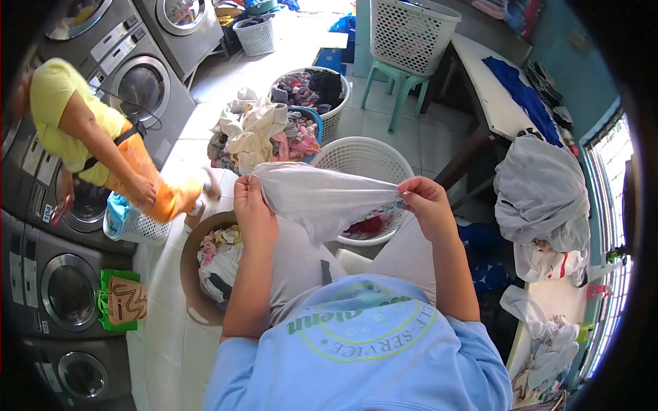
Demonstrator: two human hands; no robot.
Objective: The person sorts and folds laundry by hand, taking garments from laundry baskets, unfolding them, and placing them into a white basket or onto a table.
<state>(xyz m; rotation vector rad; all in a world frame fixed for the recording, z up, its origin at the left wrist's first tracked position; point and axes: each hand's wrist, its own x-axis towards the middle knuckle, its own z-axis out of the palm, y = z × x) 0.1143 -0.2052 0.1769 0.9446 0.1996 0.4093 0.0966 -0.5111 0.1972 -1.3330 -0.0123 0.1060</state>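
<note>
Left hand (251,205) and right hand (423,202) hold a pale grey cloth garment (322,198) stretched between them at chest height, over the lap. Fingers of each hand pressed together, pinching an edge of the fabric; the pull keeps the top edge taut while the middle sags downward, likely so the piece can be seen flat.

Just beyond the garment, a white plastic lattice laundry basket (356,161) on the tiled floor, coloured clothes showing inside under the cloth. Below the left forearm, a round brown basket (188,264) with mixed laundry. Further off, a loose heap of cream and pink clothes (257,133).

At left, another person in a yellow top (75,113) bends toward a row of grey front-loading washing machines (140,82). At right, a white table (490,96) carrying blue fabric.
</note>
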